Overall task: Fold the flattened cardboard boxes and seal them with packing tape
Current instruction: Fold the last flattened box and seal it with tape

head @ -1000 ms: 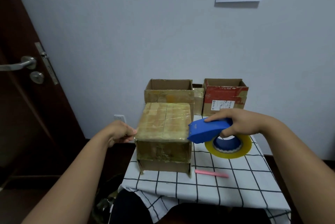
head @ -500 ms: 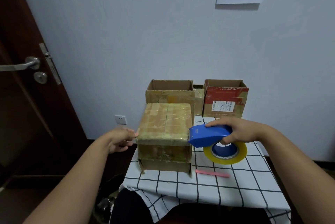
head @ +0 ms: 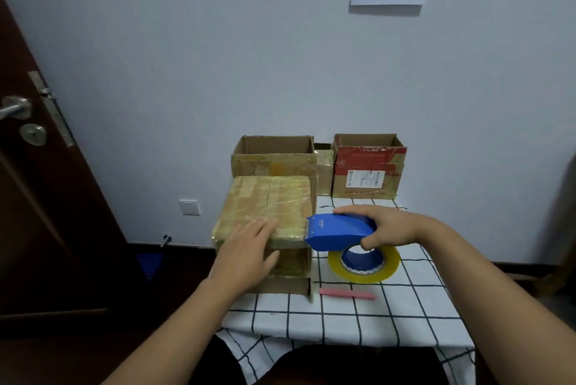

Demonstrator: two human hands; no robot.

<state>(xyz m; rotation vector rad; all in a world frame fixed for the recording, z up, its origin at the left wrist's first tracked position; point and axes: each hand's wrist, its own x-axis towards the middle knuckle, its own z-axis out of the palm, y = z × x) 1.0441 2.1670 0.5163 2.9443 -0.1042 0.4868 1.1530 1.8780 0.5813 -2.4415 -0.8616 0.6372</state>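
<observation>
Your taped brown cardboard box sits on the checked tablecloth, the blue tape dispenser just right, two open boxes behind.

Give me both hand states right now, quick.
Left hand: open, fingers flat on the taped brown cardboard box.
Right hand: closed, gripping the blue plastic tape dispenser.

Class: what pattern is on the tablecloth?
White tablecloth with a black grid of squares, seen in the head view.

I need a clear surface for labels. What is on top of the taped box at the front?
The left hand lies flat on the taped box, beside the blue tape dispenser at its right edge. Under the palm is hidden.
</observation>
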